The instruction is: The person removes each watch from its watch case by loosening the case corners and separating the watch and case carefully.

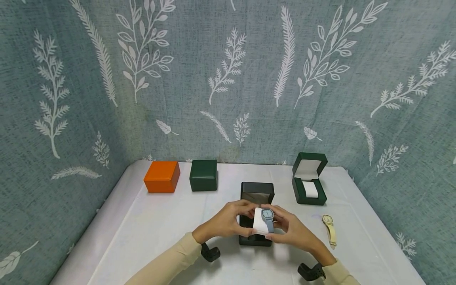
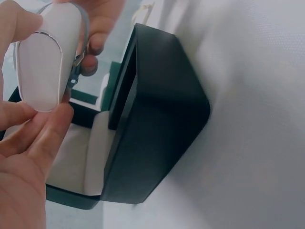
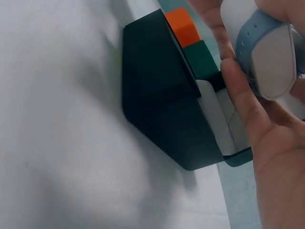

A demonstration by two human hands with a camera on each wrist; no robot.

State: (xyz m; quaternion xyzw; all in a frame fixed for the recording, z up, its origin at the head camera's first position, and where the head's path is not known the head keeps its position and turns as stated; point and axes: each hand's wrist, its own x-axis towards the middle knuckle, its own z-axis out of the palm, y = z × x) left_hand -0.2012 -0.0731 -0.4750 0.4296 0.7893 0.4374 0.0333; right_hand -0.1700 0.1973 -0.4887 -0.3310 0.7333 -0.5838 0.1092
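Both hands hold a white watch cushion [image 1: 259, 222] with a light blue square-faced watch [image 1: 267, 215] strapped round it. The left hand [image 1: 230, 221] pinches the cushion's left end between thumb and fingers. On the other end, the right hand [image 1: 293, 229] grips cushion and watch, its thumb low near the strap. The blue strap [image 3: 257, 32], with its row of holes, wraps the cushion in the right wrist view. Directly beneath the hands stands a dark watch box [image 1: 257, 188], lid raised, with a pale lining visible inside in the left wrist view.
At the back left sit a closed orange box [image 1: 162, 177] and a closed green box [image 1: 203, 175]. An opened green box [image 1: 309, 174] with a white cushion [image 1: 310, 189] stands at back right. A gold-coloured watch [image 1: 330, 230] lies right of the right hand.
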